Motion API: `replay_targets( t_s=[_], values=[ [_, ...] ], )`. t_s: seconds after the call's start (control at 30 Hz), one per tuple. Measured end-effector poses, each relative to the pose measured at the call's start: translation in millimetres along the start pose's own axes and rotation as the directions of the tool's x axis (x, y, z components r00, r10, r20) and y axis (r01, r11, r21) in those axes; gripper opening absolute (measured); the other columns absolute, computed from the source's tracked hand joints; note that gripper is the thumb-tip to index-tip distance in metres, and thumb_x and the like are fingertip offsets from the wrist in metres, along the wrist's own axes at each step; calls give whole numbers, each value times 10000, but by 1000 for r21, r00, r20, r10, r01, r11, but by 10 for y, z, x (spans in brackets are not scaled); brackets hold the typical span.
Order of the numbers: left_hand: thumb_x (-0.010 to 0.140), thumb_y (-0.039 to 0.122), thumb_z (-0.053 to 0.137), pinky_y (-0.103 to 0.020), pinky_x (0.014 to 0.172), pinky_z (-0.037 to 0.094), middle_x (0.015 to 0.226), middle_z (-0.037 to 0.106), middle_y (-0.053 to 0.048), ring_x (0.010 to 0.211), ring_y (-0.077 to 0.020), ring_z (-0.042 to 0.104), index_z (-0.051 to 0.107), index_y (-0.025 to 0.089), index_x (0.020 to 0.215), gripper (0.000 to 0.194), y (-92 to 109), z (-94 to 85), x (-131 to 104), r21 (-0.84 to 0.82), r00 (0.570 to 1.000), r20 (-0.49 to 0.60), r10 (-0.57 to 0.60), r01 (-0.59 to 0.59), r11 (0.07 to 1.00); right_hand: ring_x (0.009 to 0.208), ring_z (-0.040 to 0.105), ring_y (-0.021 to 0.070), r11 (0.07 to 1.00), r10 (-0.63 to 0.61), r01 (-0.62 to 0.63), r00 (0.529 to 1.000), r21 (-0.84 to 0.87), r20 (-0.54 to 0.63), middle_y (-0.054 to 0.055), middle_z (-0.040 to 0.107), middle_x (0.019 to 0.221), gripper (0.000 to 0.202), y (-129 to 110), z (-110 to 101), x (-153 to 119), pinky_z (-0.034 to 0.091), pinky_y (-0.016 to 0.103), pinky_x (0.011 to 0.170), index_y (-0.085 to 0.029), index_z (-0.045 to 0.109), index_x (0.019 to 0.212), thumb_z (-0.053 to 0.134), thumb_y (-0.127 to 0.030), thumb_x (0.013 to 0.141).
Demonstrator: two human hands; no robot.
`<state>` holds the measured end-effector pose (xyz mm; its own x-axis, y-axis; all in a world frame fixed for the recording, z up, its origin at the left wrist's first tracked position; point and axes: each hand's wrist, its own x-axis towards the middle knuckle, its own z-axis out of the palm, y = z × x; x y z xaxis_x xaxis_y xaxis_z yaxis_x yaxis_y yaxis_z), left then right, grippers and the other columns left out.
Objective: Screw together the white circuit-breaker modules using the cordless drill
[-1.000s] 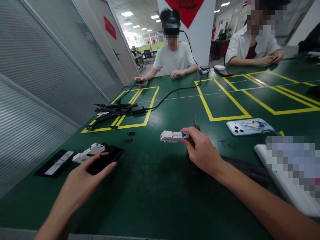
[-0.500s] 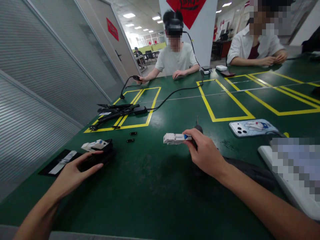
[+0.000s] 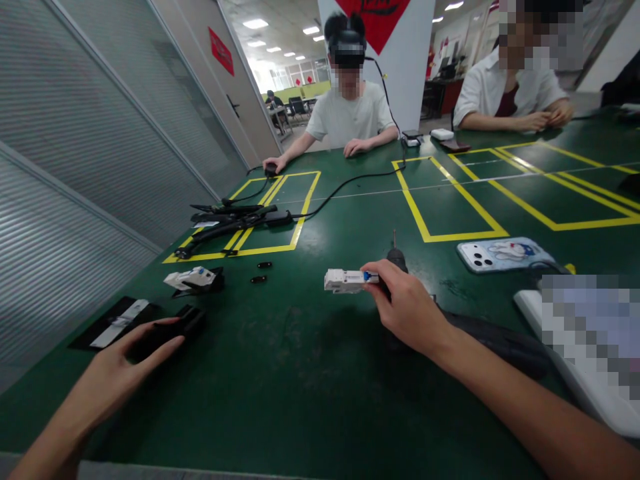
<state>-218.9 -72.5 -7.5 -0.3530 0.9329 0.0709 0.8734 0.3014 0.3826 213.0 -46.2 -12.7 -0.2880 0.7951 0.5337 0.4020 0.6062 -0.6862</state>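
My right hand pinches a white plastic module with a blue part near its end, holding it level above the table. Behind and beneath that hand is a black power screwdriver, its thin bit pointing away from me; the hand hides much of it. At the left, my left hand has its thumb and fingers around a dark block-shaped part, whose details are lost in shadow. Just beyond it, a second white module lies against a black piece.
A black sheet with a silver strip lies left of my left hand. Two small black pieces sit mid-table. Black straps and cables lie farther off. A phone and a white-edged device are at the right. Two people sit opposite.
My left hand has moved left and nearer with the dark part, away from the second white module. My right hand stays nearly in place. The person opposite has lowered a hand to the table.
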Motion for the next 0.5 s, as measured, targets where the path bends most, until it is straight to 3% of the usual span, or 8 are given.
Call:
replay_targets(
  t_s=[0.07, 0.17, 0.23, 0.3, 0.33, 0.4, 0.5],
  values=[
    [766, 673, 454, -486, 891, 497, 1038, 658, 78, 1003, -256, 601, 574, 382, 1054, 427, -23, -77, -32, 28, 999, 50, -9, 7, 1000, 921, 474, 207, 1000, -3, 3, 1000, 4, 6, 34, 458, 1047, 480, 12, 0, 3, 370, 268, 829, -79, 520, 1122, 657, 289, 848],
    [798, 621, 465, -466, 927, 493, 1158, 620, 69, 1093, -253, 570, 511, 386, 1141, 418, 36, -182, -34, 6, 992, 108, 68, -69, 998, 923, 475, 209, 1000, -3, 3, 1000, -8, 3, 35, 458, 1043, 489, 27, -4, 20, 371, 273, 835, -74, 519, 1113, 670, 298, 833],
    [812, 596, 462, -531, 964, 455, 1256, 551, 86, 1178, -279, 509, 441, 443, 1191, 409, 156, -222, -58, 14, 992, 30, 123, -124, 992, 911, 476, 210, 1000, -15, 15, 1000, -22, 19, 38, 456, 1040, 489, 19, -11, 28, 376, 278, 823, -71, 517, 1119, 680, 291, 833],
    [814, 571, 463, -610, 1019, 366, 1307, 493, 111, 1246, -309, 437, 407, 508, 1190, 385, 373, -225, -160, 44, 969, -140, 203, -199, 979, 920, 467, 221, 997, -59, 63, 996, -46, 70, 51, 446, 1058, 472, -16, -14, 21, 378, 293, 822, -66, 510, 1151, 685, 261, 858],
    [822, 538, 466, -592, 1049, 346, 1322, 475, 115, 1259, -298, 427, 409, 520, 1186, 369, 519, -210, -249, 25, 946, -166, 279, -279, 960, 938, 458, 230, 992, -103, 110, 988, -62, 115, 63, 437, 1077, 456, -45, -9, 10, 375, 309, 838, -59, 504, 1167, 682, 243, 875],
    [812, 463, 513, -537, 1094, 320, 1365, 442, 73, 1279, -286, 414, 397, 482, 1229, 433, 869, -140, -494, -44, 868, -108, 485, -491, 870, 988, 427, 254, 972, -197, 220, 956, -84, 219, 89, 413, 1121, 430, -121, 23, -28, 355, 356, 894, -42, 487, 1196, 667, 210, 898],
    [727, 437, 651, -525, 1061, 378, 1437, 373, -24, 1295, -316, 396, 289, 391, 1359, 730, 1395, 63, -886, -77, 723, 17, 691, -688, 722, 1019, 397, 282, 943, -283, 325, 895, -70, 345, 115, 393, 1145, 389, -252, 129, -116, 339, 410, 921, -27, 468, 1209, 650, 156, 918]
  ],
)
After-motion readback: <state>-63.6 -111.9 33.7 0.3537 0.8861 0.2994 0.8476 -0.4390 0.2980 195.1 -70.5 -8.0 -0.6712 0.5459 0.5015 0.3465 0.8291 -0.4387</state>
